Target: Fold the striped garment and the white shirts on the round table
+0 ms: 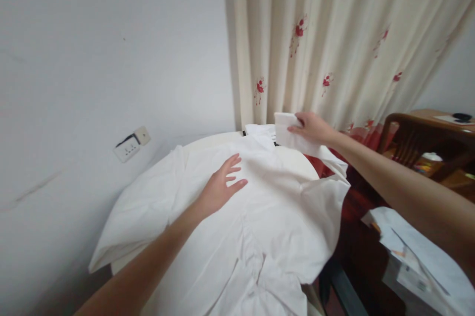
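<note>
A white shirt [274, 212] is spread over a round white table [217, 141], with creases and gathered cloth at its lower middle. My left hand [221, 188] is over the middle of the shirt with its fingers apart, holding nothing; I cannot tell whether it touches the cloth. Beyond the table's far right edge, my right hand [311, 127] pinches a flat white sleeve end [286, 130] between thumb and fingers and holds it up. From there the sleeve cloth [334, 162] trails back toward the shirt's right side. The other sleeve [137, 227] lies out to the left.
A wall with a socket [128, 148] borders the left side. Behind the table hangs a cream curtain [315, 48] with red flowers. To the right are a wooden chair [403, 132] and, lower down, white papers and plastic packaging [411, 271].
</note>
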`<state>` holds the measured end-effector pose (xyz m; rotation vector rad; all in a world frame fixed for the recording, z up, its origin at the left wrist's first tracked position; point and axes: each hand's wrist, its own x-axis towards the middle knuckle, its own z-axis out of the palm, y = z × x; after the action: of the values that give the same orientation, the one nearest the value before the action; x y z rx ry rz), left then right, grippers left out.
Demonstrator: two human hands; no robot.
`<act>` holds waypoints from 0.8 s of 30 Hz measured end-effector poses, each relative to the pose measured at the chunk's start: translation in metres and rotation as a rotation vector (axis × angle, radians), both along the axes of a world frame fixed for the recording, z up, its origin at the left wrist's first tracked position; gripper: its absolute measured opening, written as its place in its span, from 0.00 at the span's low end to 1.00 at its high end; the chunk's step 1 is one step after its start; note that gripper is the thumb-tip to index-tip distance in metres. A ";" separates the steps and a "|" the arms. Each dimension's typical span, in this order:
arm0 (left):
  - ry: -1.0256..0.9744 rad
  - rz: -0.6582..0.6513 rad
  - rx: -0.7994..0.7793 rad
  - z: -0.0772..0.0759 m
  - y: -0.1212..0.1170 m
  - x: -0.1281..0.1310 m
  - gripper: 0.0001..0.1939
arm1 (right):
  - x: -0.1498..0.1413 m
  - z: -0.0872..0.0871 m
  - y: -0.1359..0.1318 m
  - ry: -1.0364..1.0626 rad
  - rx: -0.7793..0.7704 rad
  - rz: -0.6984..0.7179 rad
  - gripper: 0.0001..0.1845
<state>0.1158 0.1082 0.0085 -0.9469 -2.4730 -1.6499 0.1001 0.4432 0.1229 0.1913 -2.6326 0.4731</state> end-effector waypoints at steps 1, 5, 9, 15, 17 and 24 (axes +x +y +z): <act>-0.047 -0.013 0.075 0.001 0.013 -0.009 0.45 | 0.002 -0.006 -0.018 -0.015 0.020 0.076 0.10; -0.241 -0.165 0.248 0.001 0.052 -0.039 0.44 | 0.006 -0.032 -0.066 -0.012 0.010 0.297 0.12; -0.326 -0.231 0.272 -0.004 0.065 -0.046 0.26 | 0.010 -0.047 -0.071 -0.024 -0.057 0.321 0.10; -0.413 -0.117 0.468 0.003 0.038 -0.036 0.24 | 0.040 -0.061 -0.008 0.208 -0.210 0.180 0.16; -0.466 -0.062 0.512 0.008 0.017 -0.039 0.20 | 0.057 -0.075 0.016 0.262 -0.282 0.041 0.16; -0.668 0.233 0.666 0.005 -0.068 -0.064 0.10 | 0.123 -0.181 0.046 -0.007 -0.656 -0.060 0.19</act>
<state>0.0514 0.0402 0.0139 -0.0222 -1.8961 -2.7240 0.2233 0.4889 -0.0579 -0.0996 -2.3320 1.2693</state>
